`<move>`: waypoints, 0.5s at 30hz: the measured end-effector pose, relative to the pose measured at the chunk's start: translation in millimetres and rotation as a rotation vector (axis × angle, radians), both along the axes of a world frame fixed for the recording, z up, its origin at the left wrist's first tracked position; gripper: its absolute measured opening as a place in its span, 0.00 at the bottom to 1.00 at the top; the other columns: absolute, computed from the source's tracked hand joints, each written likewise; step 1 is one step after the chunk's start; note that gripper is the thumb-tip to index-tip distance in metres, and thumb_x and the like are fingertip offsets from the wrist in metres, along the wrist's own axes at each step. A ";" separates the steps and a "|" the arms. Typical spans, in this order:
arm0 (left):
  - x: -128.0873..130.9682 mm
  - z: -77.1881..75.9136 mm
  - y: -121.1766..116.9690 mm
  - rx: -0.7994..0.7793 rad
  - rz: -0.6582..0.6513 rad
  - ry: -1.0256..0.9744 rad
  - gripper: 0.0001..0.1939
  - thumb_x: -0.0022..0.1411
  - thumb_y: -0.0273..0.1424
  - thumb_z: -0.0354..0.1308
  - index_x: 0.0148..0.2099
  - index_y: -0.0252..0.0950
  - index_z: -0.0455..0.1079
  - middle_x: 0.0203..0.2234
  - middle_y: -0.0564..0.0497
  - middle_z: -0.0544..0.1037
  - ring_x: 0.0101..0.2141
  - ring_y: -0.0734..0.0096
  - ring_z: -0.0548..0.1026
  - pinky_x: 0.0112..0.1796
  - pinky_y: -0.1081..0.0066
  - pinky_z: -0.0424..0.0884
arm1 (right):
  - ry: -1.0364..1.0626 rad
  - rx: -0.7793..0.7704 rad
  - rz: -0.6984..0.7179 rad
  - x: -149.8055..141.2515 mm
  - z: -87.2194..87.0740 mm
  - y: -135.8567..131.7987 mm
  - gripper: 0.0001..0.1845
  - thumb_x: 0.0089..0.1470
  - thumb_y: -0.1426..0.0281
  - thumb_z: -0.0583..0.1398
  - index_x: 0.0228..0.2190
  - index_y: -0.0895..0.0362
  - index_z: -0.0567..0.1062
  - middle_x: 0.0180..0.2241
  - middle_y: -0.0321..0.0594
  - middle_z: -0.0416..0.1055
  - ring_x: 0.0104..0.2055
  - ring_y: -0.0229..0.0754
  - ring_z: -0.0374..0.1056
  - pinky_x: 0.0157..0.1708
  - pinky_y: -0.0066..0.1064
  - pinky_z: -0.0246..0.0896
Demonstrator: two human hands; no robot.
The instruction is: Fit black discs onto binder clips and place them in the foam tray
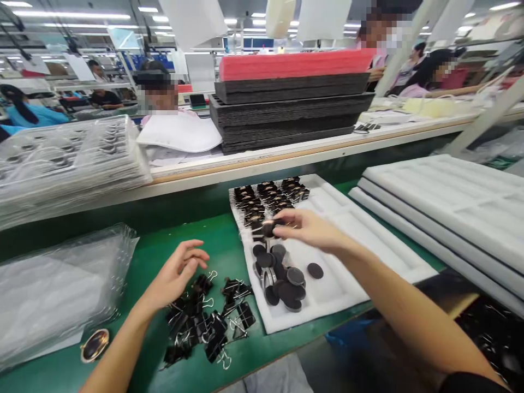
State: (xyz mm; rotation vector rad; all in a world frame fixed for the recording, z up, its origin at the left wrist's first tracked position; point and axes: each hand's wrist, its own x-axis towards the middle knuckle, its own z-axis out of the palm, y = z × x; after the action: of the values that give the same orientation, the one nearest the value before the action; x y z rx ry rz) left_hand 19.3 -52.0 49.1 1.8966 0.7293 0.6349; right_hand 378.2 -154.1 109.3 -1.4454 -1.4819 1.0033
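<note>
My right hand (303, 228) is over the white foam tray (344, 240), fingers pinched on a small black round disc (268, 228). A binder clip seems to be at the disc, but blur and the fingers hide how they join. Behind it, rows of black binder clips (249, 204) with discs stand in the tray. Loose black discs (292, 292) lie heaped in the tray's near left part, with one disc (315, 271) apart. My left hand (178, 273) hovers above a pile of loose binder clips (196, 322) on the green table, its fingers loosely apart and empty.
Clear plastic trays (61, 289) lie at the left, near a gold-rimmed oval piece (95, 345). White foam trays (446, 191) are stacked at the right. The shelf (286, 158) ahead bears black foam sheets (286, 112) and clear trays (69, 153). Other people sit beyond.
</note>
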 end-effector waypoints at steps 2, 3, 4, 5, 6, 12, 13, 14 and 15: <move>-2.9 -3.3 8.7 0.022 0.071 0.051 0.24 0.74 0.49 0.50 0.62 0.41 0.61 0.46 0.42 0.78 0.42 0.63 0.79 0.42 0.64 0.75 | -0.104 0.031 -0.102 64.1 1.0 2.6 0.31 0.46 0.45 0.70 0.42 0.56 0.81 0.38 0.44 0.80 0.39 0.47 0.73 0.41 0.39 0.69; -3.9 -4.9 12.2 0.032 0.102 0.077 0.23 0.74 0.49 0.51 0.61 0.41 0.62 0.46 0.43 0.78 0.42 0.63 0.79 0.42 0.64 0.75 | -0.176 0.061 -0.174 96.5 -1.3 5.7 0.34 0.42 0.43 0.71 0.41 0.56 0.81 0.37 0.45 0.80 0.40 0.48 0.73 0.42 0.40 0.69; -4.5 -6.2 15.0 0.040 0.126 0.098 0.23 0.73 0.49 0.51 0.61 0.41 0.63 0.46 0.43 0.79 0.42 0.63 0.79 0.42 0.64 0.76 | -0.262 0.091 -0.247 127.1 -5.3 10.0 0.35 0.40 0.41 0.71 0.40 0.56 0.81 0.38 0.46 0.79 0.41 0.50 0.73 0.44 0.42 0.68; -4.8 -7.5 17.0 0.046 0.141 0.114 0.23 0.73 0.50 0.52 0.61 0.41 0.63 0.46 0.43 0.79 0.42 0.62 0.79 0.42 0.64 0.76 | -0.334 0.102 -0.298 154.9 -10.8 15.1 0.37 0.39 0.40 0.71 0.40 0.57 0.82 0.39 0.47 0.79 0.43 0.52 0.72 0.45 0.43 0.67; -4.9 -8.6 18.4 0.051 0.151 0.125 0.23 0.73 0.50 0.52 0.60 0.41 0.64 0.46 0.43 0.79 0.41 0.62 0.80 0.41 0.64 0.76 | -0.390 0.092 -0.326 179.0 -17.5 20.8 0.38 0.38 0.39 0.71 0.39 0.57 0.82 0.38 0.48 0.79 0.45 0.55 0.72 0.45 0.44 0.67; -5.1 -14.9 22.6 0.066 0.183 0.149 0.24 0.72 0.51 0.53 0.59 0.40 0.66 0.46 0.43 0.79 0.40 0.63 0.80 0.40 0.64 0.77 | -0.532 0.106 -0.355 241.1 -68.1 54.8 0.38 0.39 0.38 0.68 0.42 0.53 0.83 0.52 0.52 0.74 0.59 0.61 0.66 0.50 0.46 0.69; -5.4 -16.0 23.3 0.067 0.190 0.153 0.24 0.72 0.51 0.52 0.59 0.40 0.66 0.46 0.43 0.79 0.40 0.63 0.80 0.41 0.64 0.77 | -0.533 0.116 -0.350 242.5 -76.2 58.8 0.37 0.40 0.39 0.68 0.43 0.53 0.83 0.53 0.52 0.73 0.61 0.61 0.64 0.53 0.47 0.68; -5.7 -17.1 23.9 0.068 0.195 0.157 0.24 0.72 0.51 0.52 0.59 0.40 0.66 0.46 0.43 0.79 0.40 0.63 0.80 0.41 0.64 0.78 | -0.530 0.121 -0.343 243.3 -83.5 62.0 0.36 0.41 0.40 0.68 0.44 0.52 0.83 0.54 0.52 0.71 0.64 0.61 0.62 0.55 0.48 0.67; -6.0 -18.1 24.5 0.067 0.199 0.161 0.23 0.72 0.51 0.52 0.59 0.40 0.66 0.46 0.43 0.79 0.40 0.63 0.80 0.41 0.65 0.78 | -0.529 0.122 -0.335 244.1 -89.8 64.3 0.35 0.42 0.40 0.68 0.44 0.51 0.83 0.56 0.52 0.70 0.65 0.61 0.60 0.57 0.48 0.66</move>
State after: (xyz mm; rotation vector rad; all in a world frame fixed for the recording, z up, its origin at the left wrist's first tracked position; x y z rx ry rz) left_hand 13.3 -27.5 31.0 1.9680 1.0206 0.6416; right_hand 622.3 -89.8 19.5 -1.8800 -1.5493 0.3298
